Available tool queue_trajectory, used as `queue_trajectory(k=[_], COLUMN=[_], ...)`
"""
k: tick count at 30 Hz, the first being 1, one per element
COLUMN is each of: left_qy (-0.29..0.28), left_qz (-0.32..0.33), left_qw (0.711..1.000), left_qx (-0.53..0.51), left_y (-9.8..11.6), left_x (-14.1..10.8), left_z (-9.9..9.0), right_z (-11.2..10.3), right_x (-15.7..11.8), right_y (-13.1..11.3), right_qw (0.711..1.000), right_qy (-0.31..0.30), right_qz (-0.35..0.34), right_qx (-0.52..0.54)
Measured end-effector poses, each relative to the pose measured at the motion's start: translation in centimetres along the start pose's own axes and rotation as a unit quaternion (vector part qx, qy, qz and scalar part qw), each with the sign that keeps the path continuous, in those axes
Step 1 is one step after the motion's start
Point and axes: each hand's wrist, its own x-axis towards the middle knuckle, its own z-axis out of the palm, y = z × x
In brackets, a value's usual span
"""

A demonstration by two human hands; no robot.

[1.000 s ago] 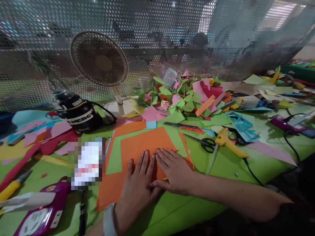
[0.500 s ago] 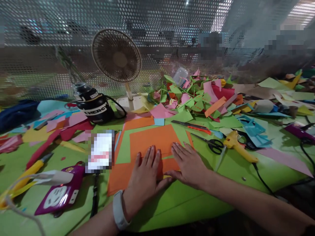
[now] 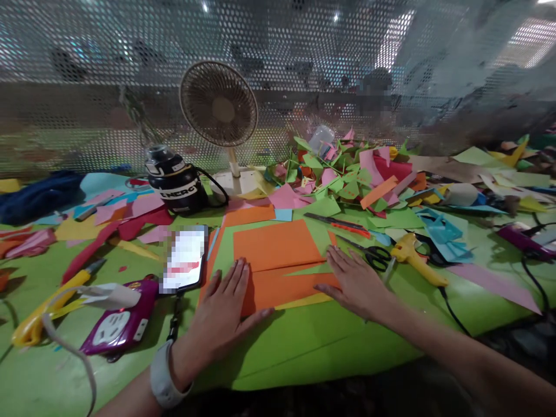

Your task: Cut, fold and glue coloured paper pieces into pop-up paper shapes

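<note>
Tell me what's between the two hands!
The head view shows mostly orange paper between the left hand and right hand, plus a yellow strip at its near edge.

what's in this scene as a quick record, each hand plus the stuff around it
left hand: open, fingers at left side of orange paper
right hand: open, fingers at its right side
near right hand: scissors, glue gun
left of paper: phone, power strip
behind: fan, bottle, paper scraps

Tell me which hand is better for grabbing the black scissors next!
Probably the right hand: it lies close beside the black scissors. The left hand is at the left side of the orange paper, nearer the phone.
</note>
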Motion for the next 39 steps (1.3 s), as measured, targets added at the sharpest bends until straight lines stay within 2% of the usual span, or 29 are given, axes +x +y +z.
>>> queue_trajectory(k=[3, 5, 7, 9, 11, 13, 15, 17, 21, 24, 28, 35, 39], left_qy=[0.019, 0.05, 0.072, 0.01, -0.077, -0.121, -0.166, -0.216, -0.322, -0.36, -0.374, -0.396, -0.42], left_qz=[0.006, -0.003, -0.028, -0.048, -0.074, -0.089, -0.089, -0.109, -0.176, -0.191, -0.205, -0.176, -0.161], left_qw=[1.0, 0.999, 0.996, 0.993, 0.983, 0.976, 0.964, 0.939, 0.855, 0.826, 0.816, 0.837, 0.837], left_qx=[-0.009, -0.02, -0.05, -0.106, -0.151, -0.158, -0.188, -0.243, -0.366, -0.389, -0.39, -0.334, -0.31], left_y=[-0.3, -0.2, 0.2, 0.8, 1.3, 1.4, 1.1, 0.5, -0.5, -0.7, -0.7, -0.8, 0.1], left_x=[0.2, 0.8, 2.0, 3.5, 5.2, 6.8, 8.2, 9.2, 10.6, 11.3, 11.8, 12.4, 13.5], left_z=[-0.5, -1.5, -2.9, -4.2, -4.9, -4.8, -4.3, -3.7, -3.3, -3.4, -3.2, -3.0, -2.9], right_z=[-2.8, -4.6, -5.6, -5.6, -5.0, -4.0, -3.0, -2.4, -1.7, -1.7, -2.0, -1.4, -0.9], right_x=[0.9, 2.0, 3.6, 5.6, 7.6, 9.3, 10.5, 11.2, 12.0, 12.5, 12.5, 10.7, 10.3], right_y=[0.1, -0.4, -1.3, -2.4, -3.1, -3.4, -3.4, -3.1, -2.9, -2.7, -1.4, 3.6, 4.8], right_qw=[0.998, 0.995, 0.991, 0.982, 0.965, 0.934, 0.91, 0.898, 0.872, 0.854, 0.844, 0.834, 0.834], right_qy=[0.051, 0.078, 0.041, -0.038, -0.136, -0.226, -0.277, -0.301, -0.343, -0.369, -0.389, -0.403, -0.403], right_qz=[0.022, 0.045, 0.039, -0.004, -0.024, -0.01, 0.003, 0.008, 0.018, 0.023, 0.033, 0.074, 0.081], right_qx=[0.011, 0.049, 0.119, 0.183, 0.224, 0.276, 0.308, 0.322, 0.348, 0.365, 0.369, 0.37, 0.369])
